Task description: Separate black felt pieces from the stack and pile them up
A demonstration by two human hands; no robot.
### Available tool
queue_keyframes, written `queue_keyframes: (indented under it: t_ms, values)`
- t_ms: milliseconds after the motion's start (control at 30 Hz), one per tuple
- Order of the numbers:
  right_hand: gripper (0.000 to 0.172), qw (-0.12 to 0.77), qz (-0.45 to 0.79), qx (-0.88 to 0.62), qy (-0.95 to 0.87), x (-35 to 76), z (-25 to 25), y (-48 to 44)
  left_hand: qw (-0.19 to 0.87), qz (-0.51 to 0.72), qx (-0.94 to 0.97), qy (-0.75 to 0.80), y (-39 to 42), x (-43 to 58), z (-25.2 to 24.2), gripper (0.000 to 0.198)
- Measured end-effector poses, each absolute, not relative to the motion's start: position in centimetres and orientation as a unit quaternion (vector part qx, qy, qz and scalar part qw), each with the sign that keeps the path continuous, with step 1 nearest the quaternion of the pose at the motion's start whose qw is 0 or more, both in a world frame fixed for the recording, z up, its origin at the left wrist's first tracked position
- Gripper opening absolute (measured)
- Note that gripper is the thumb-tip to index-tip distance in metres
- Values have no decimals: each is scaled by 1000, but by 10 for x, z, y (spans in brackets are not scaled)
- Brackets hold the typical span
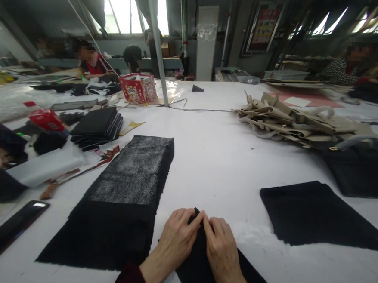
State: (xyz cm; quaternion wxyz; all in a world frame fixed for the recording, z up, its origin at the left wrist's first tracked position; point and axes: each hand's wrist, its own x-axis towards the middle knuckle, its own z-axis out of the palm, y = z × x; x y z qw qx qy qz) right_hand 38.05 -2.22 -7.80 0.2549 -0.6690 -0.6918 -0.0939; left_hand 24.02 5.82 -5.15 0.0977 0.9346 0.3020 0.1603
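A piece of black fabric (196, 262) lies at the front edge of the white table, under both hands. My left hand (180, 233) is closed at the fabric's far corner, thumb and index finger on it. Against it, fingertips nearly touching, my right hand (221, 247) pinches the same edge from the other side. Left of the hands is a tall stack of black fabric pieces (104, 235), its far part covered by a speckled grey layer (135, 172). Another black fabric pile (319, 215) rests to the right.
Beige pieces (284, 118) are heaped at the back right, beside a black bag-like item (364, 171). At left are folded black pieces (96, 124), a red patterned box (137, 88), a metal pole (158, 44) and a long dark object (7, 236). Several people sit or stand farther back.
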Motion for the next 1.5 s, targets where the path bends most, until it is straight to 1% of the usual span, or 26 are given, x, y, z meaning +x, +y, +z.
queue_keyframes:
  t_ms: [367,1067,1333,1500]
  values:
    - [38,240,-99,-667,-699,381,-79,-21,101,164,928,318,59,240,-56,40]
    - [34,234,-95,-662,-706,380,-82,-21,118,157,924,327,59,240,-56,41]
    - [35,241,-95,-663,-702,380,-81,-21,88,170,917,350,63,238,-51,42]
    - [34,242,-87,-668,-699,379,-80,-22,76,164,939,293,60,235,-45,44]
